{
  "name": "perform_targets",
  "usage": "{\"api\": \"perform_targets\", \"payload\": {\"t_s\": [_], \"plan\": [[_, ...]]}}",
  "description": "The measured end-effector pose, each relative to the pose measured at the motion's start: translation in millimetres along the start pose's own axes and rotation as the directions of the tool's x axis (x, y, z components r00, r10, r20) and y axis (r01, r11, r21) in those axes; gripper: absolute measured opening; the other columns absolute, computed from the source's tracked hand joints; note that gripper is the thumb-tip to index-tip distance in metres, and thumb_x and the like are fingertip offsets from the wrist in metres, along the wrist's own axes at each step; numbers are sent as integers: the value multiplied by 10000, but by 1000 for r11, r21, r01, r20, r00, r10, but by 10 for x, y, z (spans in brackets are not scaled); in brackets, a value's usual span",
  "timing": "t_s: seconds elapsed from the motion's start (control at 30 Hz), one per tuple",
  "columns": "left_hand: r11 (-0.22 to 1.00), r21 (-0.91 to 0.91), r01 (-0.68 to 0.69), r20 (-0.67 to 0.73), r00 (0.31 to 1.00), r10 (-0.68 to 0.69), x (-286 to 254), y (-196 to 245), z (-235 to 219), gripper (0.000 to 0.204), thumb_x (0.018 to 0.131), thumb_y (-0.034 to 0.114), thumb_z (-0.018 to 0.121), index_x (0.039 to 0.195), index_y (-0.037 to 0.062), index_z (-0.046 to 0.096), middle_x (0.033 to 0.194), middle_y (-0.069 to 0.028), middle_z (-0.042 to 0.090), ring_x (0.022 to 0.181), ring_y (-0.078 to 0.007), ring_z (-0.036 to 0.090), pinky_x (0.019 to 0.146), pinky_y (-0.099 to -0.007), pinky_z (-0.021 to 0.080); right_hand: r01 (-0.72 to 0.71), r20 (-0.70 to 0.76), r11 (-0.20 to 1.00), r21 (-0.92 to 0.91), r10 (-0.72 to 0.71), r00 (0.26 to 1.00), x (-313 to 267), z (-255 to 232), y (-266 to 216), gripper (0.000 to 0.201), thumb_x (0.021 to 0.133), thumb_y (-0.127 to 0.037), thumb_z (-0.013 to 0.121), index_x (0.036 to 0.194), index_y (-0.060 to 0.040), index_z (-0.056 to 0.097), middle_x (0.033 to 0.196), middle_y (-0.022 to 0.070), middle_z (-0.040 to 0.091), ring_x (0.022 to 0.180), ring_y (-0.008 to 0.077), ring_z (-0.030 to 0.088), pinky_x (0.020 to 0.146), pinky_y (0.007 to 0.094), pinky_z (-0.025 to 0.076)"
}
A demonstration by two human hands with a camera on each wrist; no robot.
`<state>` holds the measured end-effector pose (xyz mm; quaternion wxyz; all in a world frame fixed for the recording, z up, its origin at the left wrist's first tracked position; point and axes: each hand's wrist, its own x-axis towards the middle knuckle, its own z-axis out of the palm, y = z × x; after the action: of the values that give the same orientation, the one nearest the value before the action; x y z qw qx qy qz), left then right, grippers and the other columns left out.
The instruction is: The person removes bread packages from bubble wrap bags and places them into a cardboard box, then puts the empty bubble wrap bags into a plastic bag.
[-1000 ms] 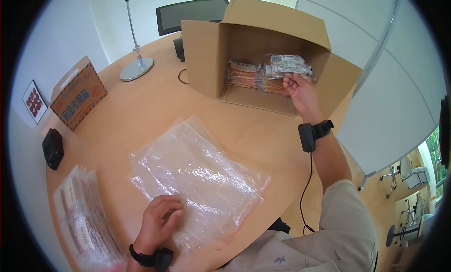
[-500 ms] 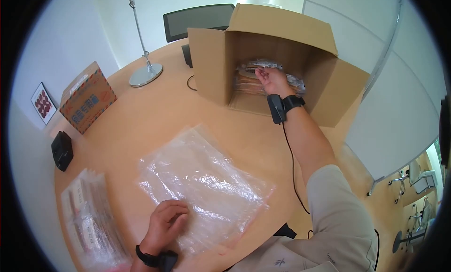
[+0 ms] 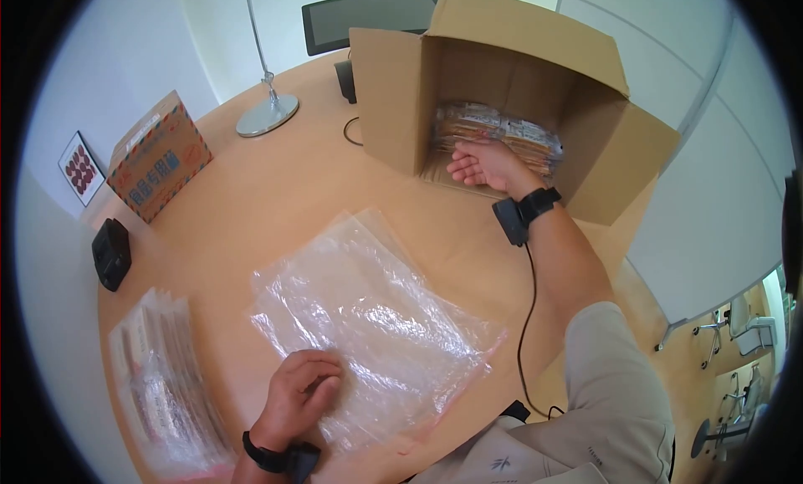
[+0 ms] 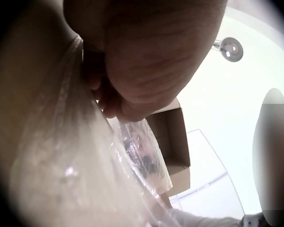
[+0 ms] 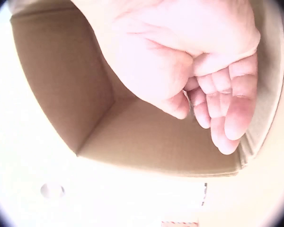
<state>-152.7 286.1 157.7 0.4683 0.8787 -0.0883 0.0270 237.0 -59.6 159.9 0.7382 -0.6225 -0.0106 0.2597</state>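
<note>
In the head view my right hand (image 3: pixel 489 164) hovers at the mouth of the cardboard box (image 3: pixel 386 99), palm turned partly up. Its fingers are loosely bent around nothing, and the right wrist view shows the palm bare. Flat, clear-wrapped food packets (image 3: pixel 534 139) with printed labels lie in two stacks inside the box; the hand partly covers them. My left hand (image 3: pixel 297 394) rests loosely curled on the near left part of large clear plastic bags (image 3: pixel 368 317) spread on the table. Plastic film (image 4: pixel 66 156) runs close beside that hand in the left wrist view.
Filled clear plastic bags (image 3: pixel 159 384) are piled at the near left table edge. Behind them stand a black device (image 3: pixel 111 254) and a printed carton (image 3: pixel 163 170). A lamp base (image 3: pixel 268 116) and a monitor (image 3: pixel 368 20) are farther back. A cable (image 3: pixel 523 342) hangs from my right wrist.
My right hand held a packet over the right stack, moved left, and let it go on the left stack. It has drawn back toward the box opening. The left hand stays put.
</note>
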Motion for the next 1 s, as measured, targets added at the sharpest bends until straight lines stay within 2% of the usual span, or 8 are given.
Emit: {"api": "perform_targets", "payload": {"t_s": [0.1,0.17,0.27,0.37,0.7,0.8,0.87,1.0], "plan": [[998,54,-36,-4,999,36,13,10,3,132,872,24,727,1003,7,717,1103,-131,675,938,-245,663,732,-305,561,288,-155,859,-422,-382,911,-63,103,73,195,987,-217,621,1027,-32,670,903,150,746,839,274,739,679,325,589],[999,42,2,-1,1000,-2,27,36,6,132,869,27,730,1000,9,718,1099,-130,673,952,-247,657,746,-313,560,388,-52,256,-885,-884,465,-129,109,24,152,900,-141,674,1024,-53,685,972,145,733,926,307,714,749,387,572],[998,67,-21,2,1000,21,21,23,10,131,866,27,732,994,8,718,1098,-127,672,972,-253,649,768,-322,555,140,277,-256,-956,-949,154,-158,12,-101,287,872,-149,699,1123,-12,677,1015,148,704,981,329,676,860,438,529],[998,56,4,-17,1000,-3,7,43,28,124,867,34,731,986,7,718,1097,-129,672,988,-260,642,783,-327,550,10,163,-177,-984,-882,442,-86,-114,-46,265,790,-132,740,1035,-47,683,1106,145,681,1109,323,616,1000,447,451],[997,73,28,-8,1000,-27,26,36,28,135,875,50,719,1007,21,715,1083,-136,681,981,-280,647,797,-347,545,-83,253,-339,-937,-824,507,77,-209,70,232,873,-202,670,1031,-32,681,1079,172,678,1099,335,623,984,475,453],[990,130,-59,-26,998,63,46,-24,9,131,886,69,714,1009,25,708,1077,-143,684,984,-304,649,815,-367,544,22,193,-208,-978,-855,482,-104,8,92,244,868,-159,667,1067,-18,678,1127,198,671,1106,350,625,937,482,493],[984,135,-117,-11,993,120,26,-42,12,124,892,86,715,1002,30,708,1084,-146,683,999,-322,647,841,-381,542,450,291,-97,-888,-876,384,-406,282,240,253,869,-116,645,1094,-3,672,1167,225,656,1102,385,624,903,458,521],[985,132,-111,-1,994,112,3,-84,5,116,904,100,705,1000,35,710,1084,-139,684,1026,-317,642,869,-380,536,637,407,39,-770,-738,538,-983,786,594,237,922,-148,639,1103,2,668,1097,175,678,1021,307,665,882,383,530]]}}
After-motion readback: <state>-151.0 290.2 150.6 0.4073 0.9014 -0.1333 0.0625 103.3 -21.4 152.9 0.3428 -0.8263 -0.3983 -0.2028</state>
